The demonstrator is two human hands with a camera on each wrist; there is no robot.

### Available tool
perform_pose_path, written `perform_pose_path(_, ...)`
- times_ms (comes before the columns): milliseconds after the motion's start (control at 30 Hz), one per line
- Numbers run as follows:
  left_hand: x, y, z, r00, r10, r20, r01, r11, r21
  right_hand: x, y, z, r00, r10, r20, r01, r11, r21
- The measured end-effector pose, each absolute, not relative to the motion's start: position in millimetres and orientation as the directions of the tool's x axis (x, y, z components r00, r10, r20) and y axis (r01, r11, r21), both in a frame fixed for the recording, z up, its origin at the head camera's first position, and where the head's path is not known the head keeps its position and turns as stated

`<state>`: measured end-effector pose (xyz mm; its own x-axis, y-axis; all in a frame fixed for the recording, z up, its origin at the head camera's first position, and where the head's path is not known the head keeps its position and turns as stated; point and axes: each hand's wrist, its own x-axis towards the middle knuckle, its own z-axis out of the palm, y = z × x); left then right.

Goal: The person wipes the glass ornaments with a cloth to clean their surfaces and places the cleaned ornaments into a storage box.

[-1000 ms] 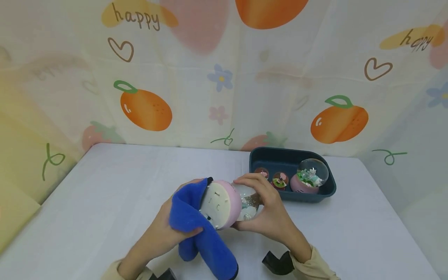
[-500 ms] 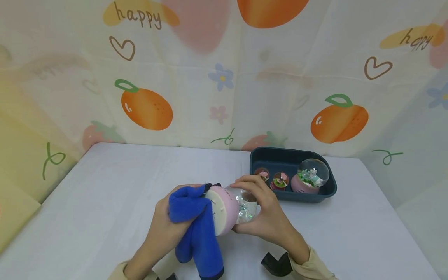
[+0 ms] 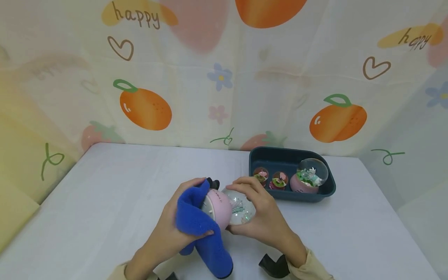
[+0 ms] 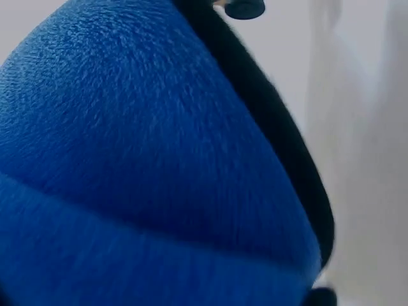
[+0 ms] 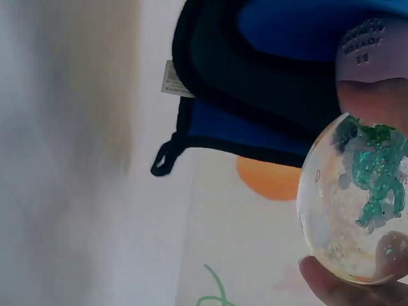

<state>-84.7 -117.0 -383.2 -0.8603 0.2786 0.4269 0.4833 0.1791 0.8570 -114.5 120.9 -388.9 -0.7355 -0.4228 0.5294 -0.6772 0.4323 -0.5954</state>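
Observation:
In the head view a snow globe with a pink base [image 3: 223, 208] lies tipped on its side between the hands, above the table. My right hand [image 3: 267, 214] grips its clear dome, fingers over the top and thumb below. Around the bottom of the base my left hand [image 3: 166, 229] holds a fuzzy blue cloth [image 3: 196, 214], whose loose end hangs down. The cloth [image 4: 146, 127] fills most of the left wrist view and hides the left fingers. In the right wrist view the dome [image 5: 325, 210] shows a teal figure with glitter inside, and raised lettering marks the base.
A dark teal tray [image 3: 276, 155] stands at the back right of the white table [image 3: 140, 171]. In it are a second pink-based snow globe [image 3: 303, 184] and two small globes [image 3: 260, 177]. A black curved piece [image 3: 274, 266] sits by the right wrist. Behind hangs a printed curtain [image 3: 192, 97].
The snow globe has turned in my hands and shifted slightly left, so its pale underside shows less now. The cloth has been bunched and then spread over the base again. Tray unmoved.

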Motion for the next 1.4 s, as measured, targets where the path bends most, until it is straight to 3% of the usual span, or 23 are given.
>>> perform_pose_path(133, -84.9, -114.5, -383.4, -0.858, 0.269, 0.438, 0.496, 0.209, 0.843, -113.8, 119.3, -388.4, -0.717, -0.433, 0.546, -0.697, 0.44, -0.566)
perform_pose_path(400, -89.8, -118.8, -385.3, -0.78, 0.178, 0.599, 0.622, 0.122, 0.774, -117.1, 122.4, -389.0, -0.729, -0.439, 0.525, -0.676, 0.342, -0.653)
perform_pose_path(733, -92.2, -123.2, -379.7, -0.828, 0.072, 0.556, 0.56, 0.122, 0.819, -117.5, 121.2, -386.8, -0.736, -0.443, 0.511, -0.665, 0.338, -0.665)
perform_pose_path(933, -90.7, -122.1, -379.5, -0.862, 0.178, 0.475, 0.5, 0.145, 0.854, -116.7, 119.3, -383.8, -0.701, -0.461, 0.544, -0.712, 0.409, -0.571)
perform_pose_path(1067, -91.8, -121.2, -379.7, -0.854, 0.173, 0.491, 0.517, 0.171, 0.839, -117.0, 118.5, -383.4, -0.674, -0.473, 0.568, -0.738, 0.404, -0.54)
perform_pose_path(1400, -91.9, -122.5, -378.2, -0.847, 0.069, 0.527, 0.532, 0.127, 0.837, -118.3, 119.7, -382.9, -0.683, -0.456, 0.571, -0.728, 0.355, -0.587)
